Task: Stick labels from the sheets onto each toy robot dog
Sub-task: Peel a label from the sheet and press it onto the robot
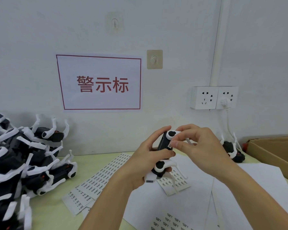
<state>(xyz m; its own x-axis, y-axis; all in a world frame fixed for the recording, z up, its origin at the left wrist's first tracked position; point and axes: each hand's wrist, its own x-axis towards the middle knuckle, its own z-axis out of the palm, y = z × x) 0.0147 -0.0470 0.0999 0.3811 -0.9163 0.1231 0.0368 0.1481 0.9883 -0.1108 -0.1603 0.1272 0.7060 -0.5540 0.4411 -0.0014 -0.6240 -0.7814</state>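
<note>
Gripping toy robot dog (163,152) in left fingers (166,153); right fingers (176,144) pinch label (170,145) against it

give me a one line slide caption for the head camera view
Left hand grips a toy robot dog while the right hand presses a label onto its body, above label sheets.

Small assembly or packing workstation in a toy workshop. Heaped black-and-white toy robot dogs (28,156) far left of the grips, sheets of printed labels (96,178) spread on the pale green bench (56,211) beneath them. Above and left, on the plain white wall, a red-bordered sign (100,83) in Chinese characters; double wall socket (214,97) up to the right; open cardboard carton (273,151) far right.
</note>
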